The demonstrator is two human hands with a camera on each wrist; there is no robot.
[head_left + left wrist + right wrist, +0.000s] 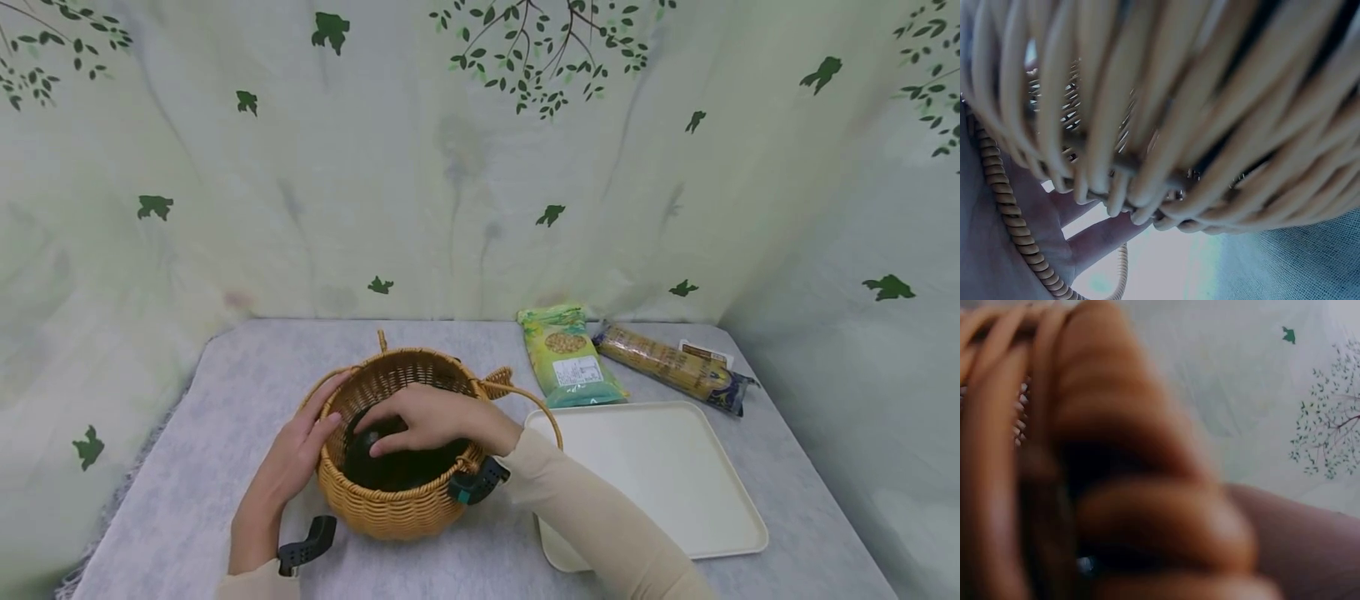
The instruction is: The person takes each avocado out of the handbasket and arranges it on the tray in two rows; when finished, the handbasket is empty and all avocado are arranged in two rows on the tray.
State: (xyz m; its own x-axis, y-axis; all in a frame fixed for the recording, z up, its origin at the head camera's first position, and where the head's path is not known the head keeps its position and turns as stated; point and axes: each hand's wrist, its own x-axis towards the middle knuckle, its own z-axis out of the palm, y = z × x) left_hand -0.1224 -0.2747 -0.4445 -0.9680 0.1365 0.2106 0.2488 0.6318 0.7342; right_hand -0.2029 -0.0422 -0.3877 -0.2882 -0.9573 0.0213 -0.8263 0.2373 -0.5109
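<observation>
A round wicker basket stands on the table, dark inside. My left hand holds its left side, with the thumb at the rim. In the left wrist view, the fingers of that hand lie behind the blurred basket weave, beside a wrapped handle. My right hand reaches over the rim into the basket, thumb and fingers around a black, glossy, rounded object whose kind I cannot tell. Basket wicker fills much of the right wrist view and hides the fingertips.
A white tray lies to the right, partly under the right sleeve. Behind it are a green and yellow bag and a long pack of what looks like pasta. A patterned curtain hangs behind the table.
</observation>
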